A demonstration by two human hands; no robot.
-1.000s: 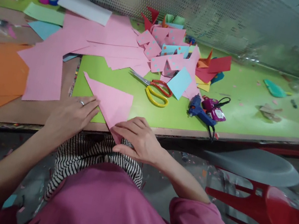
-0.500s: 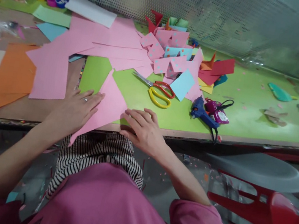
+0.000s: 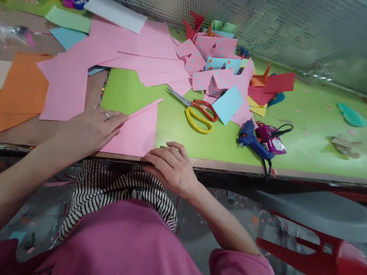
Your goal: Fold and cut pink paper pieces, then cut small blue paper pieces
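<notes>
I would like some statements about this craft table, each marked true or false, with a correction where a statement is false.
1. The left hand lies flat on the folded pink paper. True.
2. The right hand holds the scissors. False: the scissors lie untouched on the green mat; the right hand is at the pink paper's near right corner.
3. The scissors have red and yellow handles. True.
4. The blue glue gun lies on the orange paper. False: it lies on the green mat, beside a purple glue gun.
5. The left hand wears a ring. True.
</notes>
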